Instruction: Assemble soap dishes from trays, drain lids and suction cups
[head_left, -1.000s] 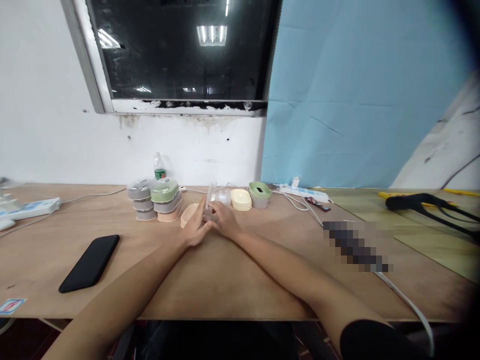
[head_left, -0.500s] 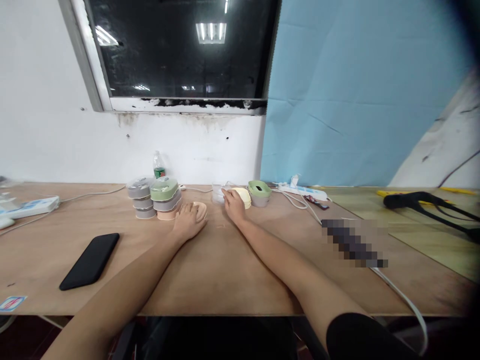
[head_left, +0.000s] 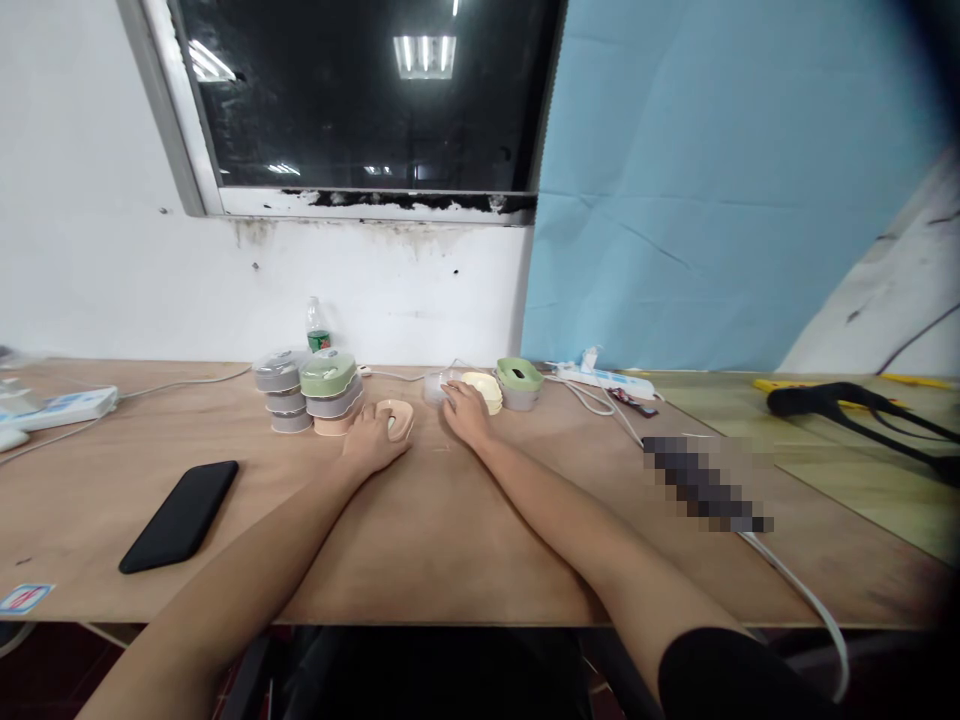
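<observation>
My left hand rests on the wooden table with its fingers closed round a peach oval box. My right hand lies just right of it, fingers bent over a small clear plastic piece beside a stack of pale yellow lids. Left of my hands stand stacked oval boxes: a grey stack and a green-lidded stack. A green-lidded grey box sits right of the yellow lids.
A black phone lies at the left front. A bottle stands by the wall. Power strips lie at far left and back right, with a white cable trailing off the front edge. A black tool lies far right.
My hands parted from holding the clear piece together. The left went onto the peach box and turned it flat; the right carried the clear piece back beside the yellow lids.
</observation>
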